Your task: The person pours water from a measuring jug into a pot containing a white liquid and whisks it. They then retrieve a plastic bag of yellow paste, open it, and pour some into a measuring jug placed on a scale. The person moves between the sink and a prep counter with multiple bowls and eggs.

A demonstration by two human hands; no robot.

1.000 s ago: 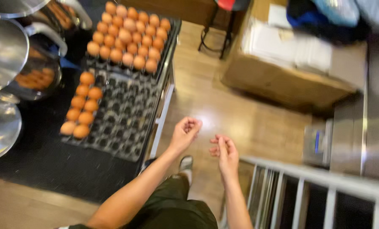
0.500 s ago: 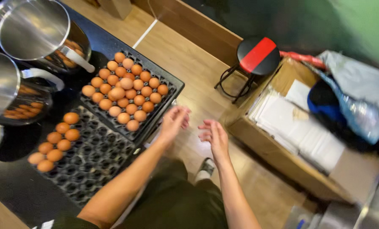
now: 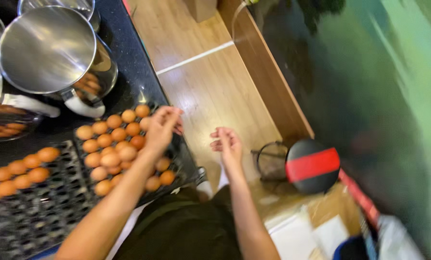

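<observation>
Left hand (image 3: 161, 129) reaches out over the black plastic tray of brown eggs (image 3: 121, 149), fingers curled loosely down, nothing gripped; contact with the eggs unclear from blur. Right hand (image 3: 229, 143) hangs open and empty over the light wooden plank floor (image 3: 210, 91), well clear of the tray. Tray sits on a black countertop (image 3: 128, 72); polished steel pot (image 3: 49, 50) at its 11 o'clock. Round black stool with red stripe (image 3: 312, 166) at 3 o'clock of the right hand.

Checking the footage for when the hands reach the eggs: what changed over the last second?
The left hand moved from over the floor to above the full egg tray, empty. The right hand stays empty over the floor. Eggs and pots unchanged.
</observation>
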